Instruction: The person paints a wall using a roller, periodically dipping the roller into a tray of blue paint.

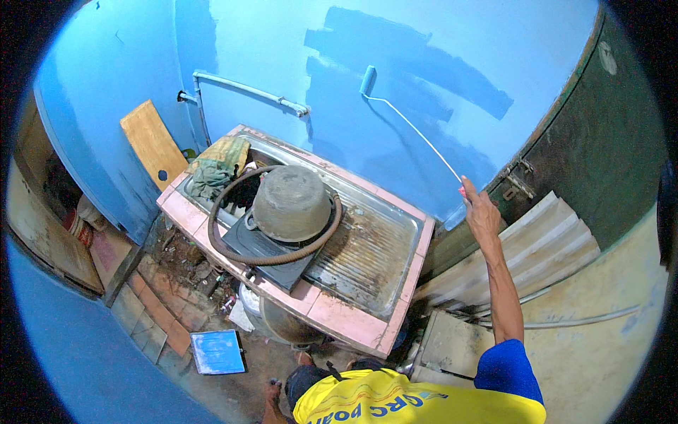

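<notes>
My right hand (482, 213) is closed round the pink handle of a paint roller, its arm stretched out to the right over the sink counter. A long thin rod runs from the grip to the blue roller (368, 80), which rests against the light-blue wall (268, 42). Darker, wet-looking blue patches (395, 60) spread around and above it. Down at my left side hangs my left hand (274, 389), near my leg. It is small and dim there, and its fingers do not show clearly. A blue-smeared paint tray (217, 352) lies on the floor ahead of it.
A pink-tiled counter (339, 324) with a steel sink stands before me. It bears an upturned metal pot (291, 205), a coiled hose (247, 260), a black stove (300, 272) and cloths (212, 178). A wooden board (152, 138) leans left; corrugated sheets (530, 240) stand right. Pipes (247, 89) run along the wall.
</notes>
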`<state>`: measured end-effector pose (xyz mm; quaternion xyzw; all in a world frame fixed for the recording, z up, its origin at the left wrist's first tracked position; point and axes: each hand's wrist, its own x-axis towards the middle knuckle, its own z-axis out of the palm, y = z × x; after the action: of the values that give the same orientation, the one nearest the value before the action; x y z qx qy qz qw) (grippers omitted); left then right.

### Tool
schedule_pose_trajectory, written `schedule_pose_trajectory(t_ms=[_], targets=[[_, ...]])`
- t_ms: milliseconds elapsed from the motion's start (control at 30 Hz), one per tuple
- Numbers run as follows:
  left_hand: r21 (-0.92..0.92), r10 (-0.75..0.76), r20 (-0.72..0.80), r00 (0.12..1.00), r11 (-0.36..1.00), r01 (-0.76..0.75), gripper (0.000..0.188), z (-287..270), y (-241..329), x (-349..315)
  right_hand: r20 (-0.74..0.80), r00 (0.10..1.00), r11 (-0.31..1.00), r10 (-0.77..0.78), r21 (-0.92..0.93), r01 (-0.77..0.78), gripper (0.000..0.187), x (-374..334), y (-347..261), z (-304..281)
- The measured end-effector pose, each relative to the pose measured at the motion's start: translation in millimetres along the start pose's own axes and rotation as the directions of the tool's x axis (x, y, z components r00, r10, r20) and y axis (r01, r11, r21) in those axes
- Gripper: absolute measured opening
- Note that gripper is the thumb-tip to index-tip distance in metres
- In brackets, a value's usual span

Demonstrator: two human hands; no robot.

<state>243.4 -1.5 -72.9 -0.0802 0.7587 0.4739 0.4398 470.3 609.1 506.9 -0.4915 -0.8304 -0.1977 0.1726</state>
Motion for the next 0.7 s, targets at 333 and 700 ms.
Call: schedule_pose_trajectory(t_ms=[333,700], targets=[[0.126,-0.102,-0.054,0.993,0.986,0.108,0.022,-19,6,11,-0.023,0.995,0.995,-0.094,0.031,0.095,0.045,97,-108,30],[0.042,-0.059,-0.034,0.998,0.997,0.061,0.02,-32,4,-24,-0.161,0.952,0.96,-0.259,0.07,0.273,0.04,181,-165,39]])
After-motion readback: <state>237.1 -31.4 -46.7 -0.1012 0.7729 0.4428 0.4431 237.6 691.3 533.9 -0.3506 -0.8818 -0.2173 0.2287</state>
